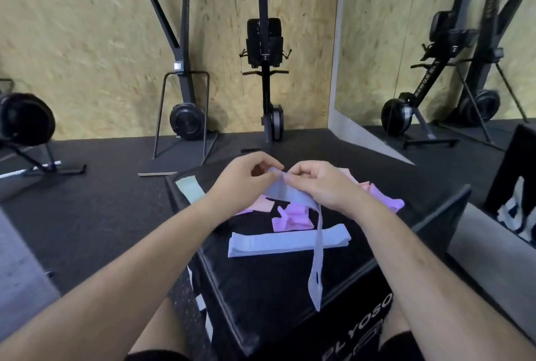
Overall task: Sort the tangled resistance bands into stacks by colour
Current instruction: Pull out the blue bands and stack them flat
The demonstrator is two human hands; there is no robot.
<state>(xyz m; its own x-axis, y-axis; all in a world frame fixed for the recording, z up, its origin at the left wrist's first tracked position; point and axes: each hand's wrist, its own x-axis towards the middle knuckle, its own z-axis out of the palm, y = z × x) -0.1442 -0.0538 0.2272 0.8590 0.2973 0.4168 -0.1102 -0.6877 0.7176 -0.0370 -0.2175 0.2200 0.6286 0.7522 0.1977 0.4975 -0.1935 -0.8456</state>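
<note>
Blue band (293,194) pinched between left hand (242,178) and right hand (322,183)

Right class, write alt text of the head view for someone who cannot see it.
The left hand and right hand pinch a pale blue resistance band above a black plyo box, its loop hanging over a stack of blue bands. Purple bands and pink bands lie tangled behind; a green band lies far left.
</note>
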